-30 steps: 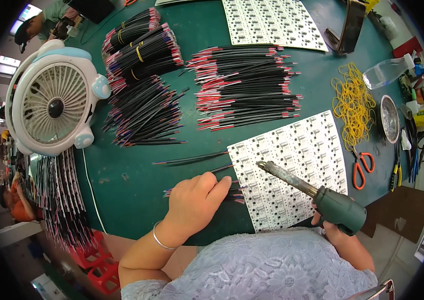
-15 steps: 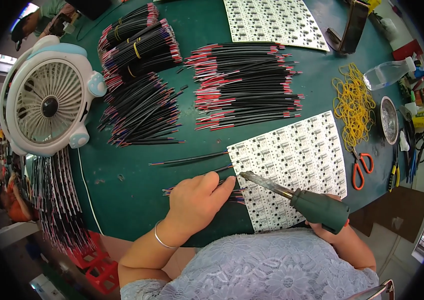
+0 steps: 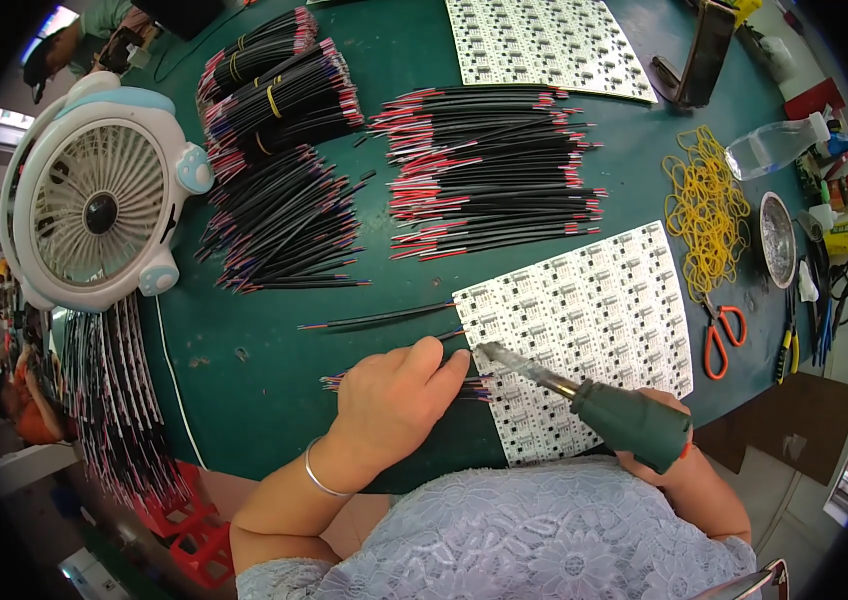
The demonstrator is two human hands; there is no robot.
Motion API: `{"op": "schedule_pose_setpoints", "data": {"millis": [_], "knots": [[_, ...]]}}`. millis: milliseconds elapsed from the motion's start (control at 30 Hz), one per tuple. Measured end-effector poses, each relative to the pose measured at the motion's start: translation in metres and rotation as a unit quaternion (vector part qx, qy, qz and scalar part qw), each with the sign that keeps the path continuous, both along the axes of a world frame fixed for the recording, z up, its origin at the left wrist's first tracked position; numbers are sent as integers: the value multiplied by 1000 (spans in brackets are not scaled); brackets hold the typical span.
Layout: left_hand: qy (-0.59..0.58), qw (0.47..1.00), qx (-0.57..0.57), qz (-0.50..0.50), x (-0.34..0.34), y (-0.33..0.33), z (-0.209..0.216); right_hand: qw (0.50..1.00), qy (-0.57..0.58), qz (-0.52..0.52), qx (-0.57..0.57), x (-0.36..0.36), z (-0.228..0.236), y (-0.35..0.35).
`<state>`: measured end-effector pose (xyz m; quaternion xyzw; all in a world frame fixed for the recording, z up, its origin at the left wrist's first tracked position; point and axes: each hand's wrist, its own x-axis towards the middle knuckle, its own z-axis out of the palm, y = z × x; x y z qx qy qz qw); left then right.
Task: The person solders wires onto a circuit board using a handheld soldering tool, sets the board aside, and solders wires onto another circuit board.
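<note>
while the soldering iron [image 3: 609, 408] is gripped around its green handle by the right hand [image 3: 652, 472], with the fingers wrapped about it, its bare metal end is held over the left edge of the white circuit-board panel [image 3: 604, 320], which is laid on the green table [image 3: 264, 390]. the left hand [image 3: 394, 395] is rested just beside that edge, thumb and forefinger near each other, above a few loose wires [image 3: 482, 388] whose ends are left showing on both sides; whether any wire is pinched cannot be made out, as the undersides of the fingers are hidden. the iron is judged to be light to moderate in weight and rigid, best held by the handle only, since the metal end may be hot. the panel is likely thin, stiff and somewhat brittle, better handled by its edges; the wires are probably light and flexible, their fine tips easily bent, so they are best taken by the black sleeving. much of the right hand is covered by the handle, contact between tip and panel cannot be confirmed, and a second panel [image 3: 549, 45] is cut off by the top of the view.
</note>
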<state>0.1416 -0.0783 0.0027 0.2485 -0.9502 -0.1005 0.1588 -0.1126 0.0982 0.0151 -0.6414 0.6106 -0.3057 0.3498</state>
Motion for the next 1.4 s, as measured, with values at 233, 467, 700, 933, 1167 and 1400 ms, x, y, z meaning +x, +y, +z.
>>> {"op": "schedule_pose_setpoints", "data": {"millis": [233, 467, 700, 933, 1167, 1400], "knots": [[-12, 1000, -1, -8, -1, -2, 2, 981, -168, -101, 16, 2, 2, 7], [22, 999, 34, -35, 5, -7, -4, 991, -67, -82, 81, 3, 0, 15], [-8, 999, 4, -46, 1, -7, 3, 996, -43, -71, 25, 6, -7, 12], [-14, 999, -13, -39, -1, -2, 4, 990, 68, 92, -85, -4, -2, 3], [-30, 998, -28, -45, -1, 2, 7, 957, -219, -187, 33, 8, -7, 31], [38, 999, 3, -26, 3, 15, 26, 909, -317, -271, -6, 15, -4, 29]]}}
